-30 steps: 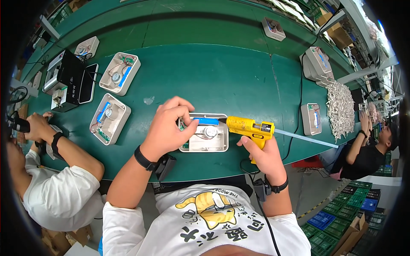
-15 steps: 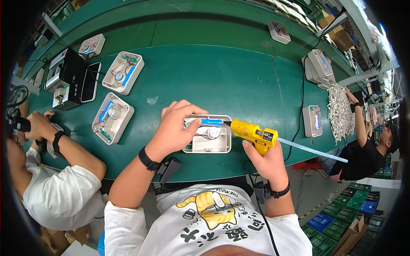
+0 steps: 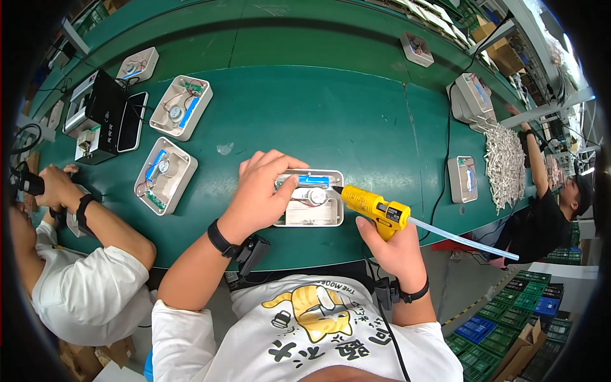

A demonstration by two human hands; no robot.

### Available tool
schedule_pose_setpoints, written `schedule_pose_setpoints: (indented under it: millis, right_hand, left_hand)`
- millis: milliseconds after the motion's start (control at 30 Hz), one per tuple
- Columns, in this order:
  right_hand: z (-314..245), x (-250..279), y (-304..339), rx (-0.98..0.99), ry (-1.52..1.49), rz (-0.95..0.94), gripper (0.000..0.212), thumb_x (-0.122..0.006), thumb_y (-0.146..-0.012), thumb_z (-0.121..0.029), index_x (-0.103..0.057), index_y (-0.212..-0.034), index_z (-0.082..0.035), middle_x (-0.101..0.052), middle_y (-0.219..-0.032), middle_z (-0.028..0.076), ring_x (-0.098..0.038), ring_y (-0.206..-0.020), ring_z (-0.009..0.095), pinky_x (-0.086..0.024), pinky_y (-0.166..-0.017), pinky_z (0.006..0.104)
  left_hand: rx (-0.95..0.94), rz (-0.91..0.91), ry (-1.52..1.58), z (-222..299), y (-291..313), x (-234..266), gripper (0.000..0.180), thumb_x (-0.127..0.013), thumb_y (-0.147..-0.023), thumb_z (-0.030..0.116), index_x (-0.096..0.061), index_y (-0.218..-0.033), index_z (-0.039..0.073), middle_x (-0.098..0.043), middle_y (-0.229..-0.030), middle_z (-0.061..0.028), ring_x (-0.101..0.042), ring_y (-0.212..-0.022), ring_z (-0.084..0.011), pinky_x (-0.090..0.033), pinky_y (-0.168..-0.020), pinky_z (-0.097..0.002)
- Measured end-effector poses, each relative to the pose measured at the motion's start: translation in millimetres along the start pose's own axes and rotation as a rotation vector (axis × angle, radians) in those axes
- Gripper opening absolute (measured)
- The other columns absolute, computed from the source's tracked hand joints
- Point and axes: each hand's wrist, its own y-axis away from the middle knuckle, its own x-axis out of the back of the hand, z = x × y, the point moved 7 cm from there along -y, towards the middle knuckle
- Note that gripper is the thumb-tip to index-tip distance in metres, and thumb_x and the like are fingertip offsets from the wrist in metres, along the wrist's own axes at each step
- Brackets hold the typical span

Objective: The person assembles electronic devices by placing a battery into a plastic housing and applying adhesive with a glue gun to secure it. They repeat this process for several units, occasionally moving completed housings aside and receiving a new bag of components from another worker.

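Works at a smooth green worktop (image 3: 337, 121), lightly scuffed and seamed toward the right, in a crowded workshop. Has a co-worker in white (image 3: 95, 280) close by on the left and a co-worker in black (image 3: 538, 223) at the far right, past a heap of slim whitish parts (image 3: 505, 169). Includes, at lower right, green and blue plastic crates (image 3: 519, 296) on the floor. Has two similar open housings (image 3: 199, 115) off to the left, near a boxy black device (image 3: 109, 121).

Holds an open white plastic housing (image 3: 300, 214), round-cornered and shallow, flat on the worktop near its front edge. Grasps its far left part with the left hand (image 3: 262, 194), fingers over the rim, thumb by the left end of a glossy blue battery (image 3: 314, 181). Cannot tell whether pressing on the battery or merely touching beside it. Wraps the right hand (image 3: 396, 247) around the handle of a yellow glue gun (image 3: 369, 204), dark nozzle near the battery's right end, translucent glue stick (image 3: 464, 239) jutting from the back.

Compared with a second ago, tilts the gun more steeply and lays the left fingers flatter, less arched. At far right, appears with arm raised instead of lowered.
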Motion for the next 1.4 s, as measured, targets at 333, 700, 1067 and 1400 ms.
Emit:
schedule_pose_setpoints:
  millis: [333, 700, 1067, 1400]
  right_hand:
    - [-17, -28, -16, 0.065, -0.145, -0.183, 0.023, -0.079, -0.098, -0.014, -0.07, -0.113, 0.002, -0.069, -0.092, 0.0, -0.062, -0.081, 0.008, -0.051, -0.072, 0.027]
    - [-28, -38, -24, 0.114, -0.027, -0.179, 0.03, -0.077, -0.1, -0.018, -0.072, -0.123, 0.001, -0.068, -0.089, 0.0, -0.061, -0.079, 0.009, -0.052, -0.072, 0.0281]
    - [-39, -41, -23, 0.255, -0.145, -0.203, 0.021, -0.077, -0.099, -0.018, -0.07, -0.11, -0.002, -0.071, -0.093, 0.001, -0.061, -0.078, 0.007, -0.051, -0.068, 0.0259]
    - [67, 39, -12, 0.058, -0.671, 0.19, 0.02, -0.067, -0.103, -0.02, -0.063, -0.111, -0.002, -0.073, -0.101, 0.014, -0.06, -0.062, 0.011, -0.051, -0.058, 0.0272]
  left_hand:
    - [-0.092, -0.077, -0.023, 5, -1, 4, 0.049, -0.059, -0.086, 0.002, -0.073, -0.132, 0.014, -0.069, -0.126, -0.004, -0.057, -0.118, -0.0251, -0.034, -0.11, -0.0414]
    - [-0.114, -0.143, -0.01, -1, -3, 3, 0.054, -0.058, -0.085, 0.006, -0.07, -0.136, 0.016, -0.066, -0.129, -0.0051, -0.055, -0.122, -0.0277, -0.033, -0.112, -0.0449]
    - [-0.12, -0.17, 0.089, 14, 3, 18, 0.062, -0.075, -0.079, 0.019, -0.066, -0.139, 0.01, -0.063, -0.131, -0.0095, -0.053, -0.127, -0.0297, -0.034, -0.115, -0.0475]
    - [-0.047, -0.121, -0.373, 29, -11, 33, 0.094, -0.091, -0.07, 0.044, -0.057, -0.146, 0.0, -0.057, -0.137, -0.0197, -0.062, -0.124, -0.0353, -0.055, -0.1, -0.0438]
